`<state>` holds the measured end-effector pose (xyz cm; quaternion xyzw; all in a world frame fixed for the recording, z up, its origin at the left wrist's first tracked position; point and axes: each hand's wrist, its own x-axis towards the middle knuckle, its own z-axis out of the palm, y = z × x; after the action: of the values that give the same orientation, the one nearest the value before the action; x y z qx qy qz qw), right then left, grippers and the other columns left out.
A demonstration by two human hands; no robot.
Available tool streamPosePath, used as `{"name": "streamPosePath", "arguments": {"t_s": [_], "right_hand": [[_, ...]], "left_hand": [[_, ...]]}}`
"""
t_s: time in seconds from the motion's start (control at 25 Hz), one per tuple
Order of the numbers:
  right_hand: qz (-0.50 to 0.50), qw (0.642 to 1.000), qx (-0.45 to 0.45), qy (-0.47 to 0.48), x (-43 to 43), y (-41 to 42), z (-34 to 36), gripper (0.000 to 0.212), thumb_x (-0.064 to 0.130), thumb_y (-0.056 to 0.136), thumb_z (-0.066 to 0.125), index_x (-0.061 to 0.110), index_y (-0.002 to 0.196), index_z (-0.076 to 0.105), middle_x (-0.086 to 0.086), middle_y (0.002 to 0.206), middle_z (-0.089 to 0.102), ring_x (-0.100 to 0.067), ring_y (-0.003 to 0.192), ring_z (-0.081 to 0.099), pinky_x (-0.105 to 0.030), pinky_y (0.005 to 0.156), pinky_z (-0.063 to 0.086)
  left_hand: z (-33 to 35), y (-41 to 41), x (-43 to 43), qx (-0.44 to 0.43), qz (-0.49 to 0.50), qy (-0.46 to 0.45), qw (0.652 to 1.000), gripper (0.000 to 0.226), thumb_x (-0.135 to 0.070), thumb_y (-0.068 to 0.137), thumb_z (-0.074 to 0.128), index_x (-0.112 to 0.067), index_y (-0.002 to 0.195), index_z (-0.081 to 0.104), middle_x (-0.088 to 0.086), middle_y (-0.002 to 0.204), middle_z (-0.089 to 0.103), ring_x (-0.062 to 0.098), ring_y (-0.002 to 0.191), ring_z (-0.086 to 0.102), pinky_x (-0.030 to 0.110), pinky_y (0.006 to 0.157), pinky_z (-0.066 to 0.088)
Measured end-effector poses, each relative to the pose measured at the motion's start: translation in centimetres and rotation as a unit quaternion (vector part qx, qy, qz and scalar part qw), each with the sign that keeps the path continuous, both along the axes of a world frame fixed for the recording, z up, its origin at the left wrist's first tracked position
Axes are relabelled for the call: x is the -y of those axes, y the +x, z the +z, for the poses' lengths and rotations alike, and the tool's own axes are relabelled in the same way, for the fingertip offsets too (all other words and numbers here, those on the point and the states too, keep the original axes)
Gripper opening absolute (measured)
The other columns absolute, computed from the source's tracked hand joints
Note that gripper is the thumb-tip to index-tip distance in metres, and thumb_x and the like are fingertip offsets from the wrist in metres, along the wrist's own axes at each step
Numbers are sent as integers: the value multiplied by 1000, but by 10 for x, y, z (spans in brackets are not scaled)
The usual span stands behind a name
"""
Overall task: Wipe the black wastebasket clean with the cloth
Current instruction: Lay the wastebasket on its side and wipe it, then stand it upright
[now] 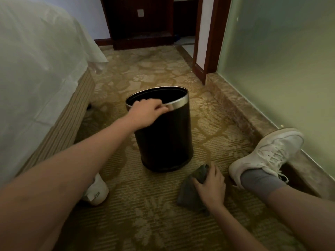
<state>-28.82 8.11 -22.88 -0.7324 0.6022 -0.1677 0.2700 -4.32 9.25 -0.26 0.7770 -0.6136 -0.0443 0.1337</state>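
The round black wastebasket [163, 136] with a shiny metal rim stands upright on the patterned gold carpet [145, 214]. The left hand [146, 113] grips its near rim, fingers curled over the edge. The right hand [210, 185] clutches the crumpled grey cloth [190, 189] on the carpet, just beside the basket's base.

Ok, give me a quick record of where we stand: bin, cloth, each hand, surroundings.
bin: black, upright on the carpet, top open, metal band at the rim
left hand: grips the near rim, fingers curled over it
right hand: holds the cloth low at the carpet
cloth: grey, bunched, near the bin's base on its right
wiping: not yet begun
surroundings: bed left, glass wall right
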Motion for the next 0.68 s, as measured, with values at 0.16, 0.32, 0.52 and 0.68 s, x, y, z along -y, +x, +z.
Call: {"name": "streamPosePath", "arguments": {"t_s": [0.16, 0.32, 0.52, 0.68], "right_hand": [[34, 997, 1, 74, 10, 11, -3, 80, 48, 87, 65, 23, 152, 26, -6, 155, 31, -27, 142, 28, -43, 112, 34], [59, 998, -16, -14, 19, 49, 5, 71, 68, 88, 48, 27, 146, 41, -4, 155, 33, -23, 145, 24, -43, 117, 20], [5, 860, 443, 254, 36, 124, 54, 31, 40, 94, 59, 11, 101, 69, -6, 99, 75, -19, 87, 73, -37, 86, 55], [-41, 840, 478, 252, 48, 139, 61, 28, 33, 94, 62, 6, 92, 68, -10, 84, 75, -21, 71, 73, -29, 69, 56]], "left_hand": [[24, 49, 16, -240, 65, 4, 969, 34, -42, 95, 52, -12, 107, 63, 10, 108, 64, 28, 103, 59, 35, 88, 45], [28, 81, 29, -279, 100, -23, 955, 42, -47, 93, 53, -13, 116, 63, 3, 106, 62, 8, 85, 57, 18, 63, 42], [29, 112, 45, -338, 119, -41, 933, 31, -44, 92, 55, -23, 113, 64, -12, 93, 61, -2, 81, 54, 13, 62, 37], [24, 119, 58, -351, 151, -68, 922, 36, -40, 95, 53, -20, 124, 60, -13, 89, 56, -1, 77, 49, 12, 56, 41]]}}
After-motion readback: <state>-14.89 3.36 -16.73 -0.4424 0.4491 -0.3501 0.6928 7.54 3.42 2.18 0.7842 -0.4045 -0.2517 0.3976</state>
